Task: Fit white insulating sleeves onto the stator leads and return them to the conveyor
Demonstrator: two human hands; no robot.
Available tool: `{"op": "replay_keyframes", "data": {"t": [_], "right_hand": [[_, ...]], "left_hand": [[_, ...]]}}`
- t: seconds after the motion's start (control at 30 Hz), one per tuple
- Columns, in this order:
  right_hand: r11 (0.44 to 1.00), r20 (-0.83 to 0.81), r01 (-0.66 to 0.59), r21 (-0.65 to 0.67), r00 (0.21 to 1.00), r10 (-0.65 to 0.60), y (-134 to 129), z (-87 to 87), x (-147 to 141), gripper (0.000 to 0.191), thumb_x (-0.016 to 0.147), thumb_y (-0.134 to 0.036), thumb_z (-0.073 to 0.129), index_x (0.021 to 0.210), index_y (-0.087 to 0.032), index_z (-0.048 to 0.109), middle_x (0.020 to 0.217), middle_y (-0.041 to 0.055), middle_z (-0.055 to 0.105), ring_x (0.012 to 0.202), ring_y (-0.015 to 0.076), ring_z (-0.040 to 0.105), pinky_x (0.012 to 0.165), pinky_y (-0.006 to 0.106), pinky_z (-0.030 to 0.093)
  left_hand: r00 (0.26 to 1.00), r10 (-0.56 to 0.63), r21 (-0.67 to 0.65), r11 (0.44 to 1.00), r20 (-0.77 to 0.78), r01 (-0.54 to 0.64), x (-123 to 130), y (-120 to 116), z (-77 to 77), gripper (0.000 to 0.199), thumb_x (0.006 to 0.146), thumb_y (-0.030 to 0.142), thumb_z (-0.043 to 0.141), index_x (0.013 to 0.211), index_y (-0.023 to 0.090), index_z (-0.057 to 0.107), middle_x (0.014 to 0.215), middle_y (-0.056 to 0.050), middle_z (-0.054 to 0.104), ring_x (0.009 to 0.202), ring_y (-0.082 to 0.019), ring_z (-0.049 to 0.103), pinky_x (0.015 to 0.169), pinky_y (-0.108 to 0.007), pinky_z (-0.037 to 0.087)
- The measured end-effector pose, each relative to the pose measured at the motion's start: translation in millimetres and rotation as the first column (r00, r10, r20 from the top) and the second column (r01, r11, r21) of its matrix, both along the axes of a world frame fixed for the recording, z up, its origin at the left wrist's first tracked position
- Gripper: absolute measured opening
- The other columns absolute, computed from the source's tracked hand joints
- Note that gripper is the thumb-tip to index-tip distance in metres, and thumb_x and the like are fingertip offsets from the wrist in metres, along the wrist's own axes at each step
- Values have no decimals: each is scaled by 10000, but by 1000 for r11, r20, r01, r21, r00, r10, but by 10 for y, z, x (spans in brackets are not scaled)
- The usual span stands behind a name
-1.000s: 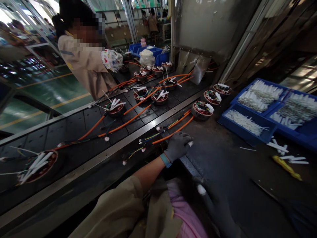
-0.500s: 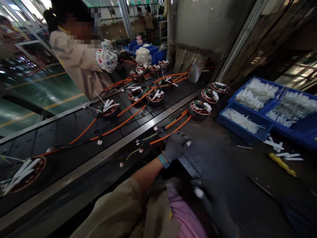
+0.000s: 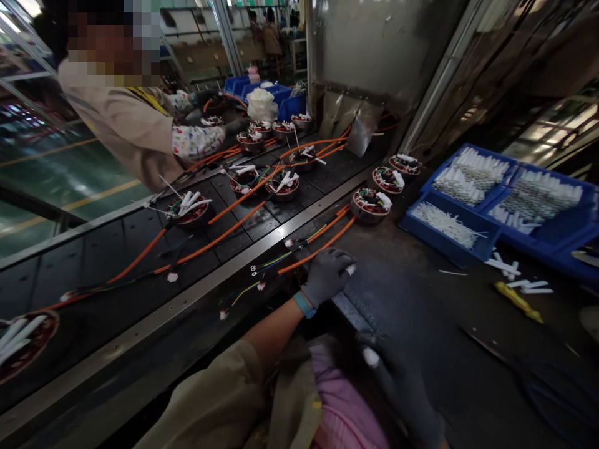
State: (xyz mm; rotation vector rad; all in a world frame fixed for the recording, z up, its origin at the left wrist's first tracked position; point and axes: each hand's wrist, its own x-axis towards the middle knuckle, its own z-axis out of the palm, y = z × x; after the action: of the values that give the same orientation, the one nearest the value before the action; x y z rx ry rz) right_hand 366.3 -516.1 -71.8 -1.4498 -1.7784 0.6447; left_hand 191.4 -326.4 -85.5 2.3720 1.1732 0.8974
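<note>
My left hand (image 3: 330, 272), in a grey glove with one white fingertip, rests on the near corner of the dark bench (image 3: 397, 280). Its fingers are loosely bent, and nothing shows in them. Just beyond it lies an orange cable (image 3: 316, 247) that leads to a round part with red windings (image 3: 371, 206). Lower down, my right hand (image 3: 393, 380) is in a dark glove, also with a white fingertip, close to the bench edge. It is dim and smeared, so its grip is unclear. Loose cable ends with small terminals (image 3: 254, 269) lie left of my left hand.
Blue bins (image 3: 452, 232) of white tubes stand at the right, with loose tubes (image 3: 531, 287), a yellow item (image 3: 518, 301) and scissors (image 3: 496, 355) nearby. A conveyor (image 3: 112, 249) carries several wound parts and orange cables. Across it, a person (image 3: 126, 134) handles parts. A metal housing (image 3: 365, 50) stands ahead.
The view has shifted a little to the right. The person across the conveyor has turned, and their gloved hands now show by the parts. My hands have barely moved.
</note>
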Motion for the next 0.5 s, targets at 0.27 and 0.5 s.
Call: {"op": "replay_keyframes", "data": {"t": [0.27, 0.5], "right_hand": [[999, 18, -32, 36, 999, 31, 6, -37, 0, 282, 1091, -400, 528, 1136, -278, 778, 1085, 50, 820, 945, 207, 803, 803, 274, 661], [999, -18, -37, 27, 999, 38, 9, -60, -24, 264, 1093, -381, 534, 1112, -282, 778, 1069, 44, 821, 930, 199, 801, 795, 266, 654]], "left_hand": [[1000, 1, 7, 1000, 1, -1, -13, 10, -13, 109, 977, 223, 702, 1059, 200, 769, 1133, -41, 796, 1050, -223, 711, 982, -412, 520], [1000, 24, -2, 1000, 1, -24, -17, 9, -19, 111, 969, 233, 711, 1060, 213, 771, 1137, -39, 794, 1059, -230, 704, 971, -414, 531]]}}
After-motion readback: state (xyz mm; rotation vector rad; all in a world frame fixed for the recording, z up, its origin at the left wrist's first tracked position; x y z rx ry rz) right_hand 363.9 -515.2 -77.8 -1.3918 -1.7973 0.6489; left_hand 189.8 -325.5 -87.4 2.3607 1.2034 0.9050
